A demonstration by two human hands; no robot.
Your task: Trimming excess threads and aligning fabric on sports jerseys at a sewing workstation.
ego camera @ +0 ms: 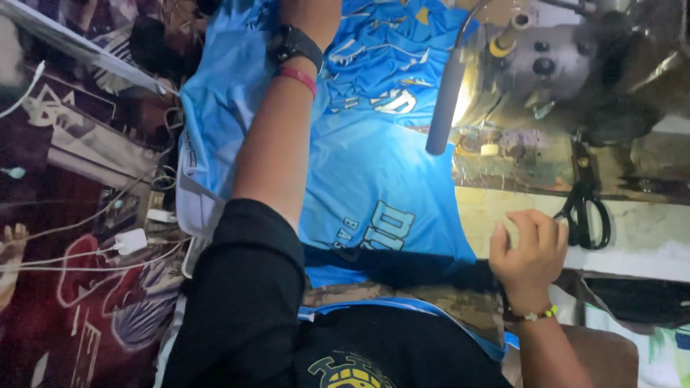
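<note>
— Blue jersey cloth covers the worktop's near edge. My right hand rests beside it, fingers loosely curled, pinching nothing.

— And the left hand?

— Out of frame; I can't tell. Scissors and the lamp sit close; I'd say a tug could snag either.

Dim room, lamp glare, soft blur

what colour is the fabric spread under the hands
Bright sky blue with white lettering: the jersey fabric shows best in the head view, lit by the lamp.
</note>
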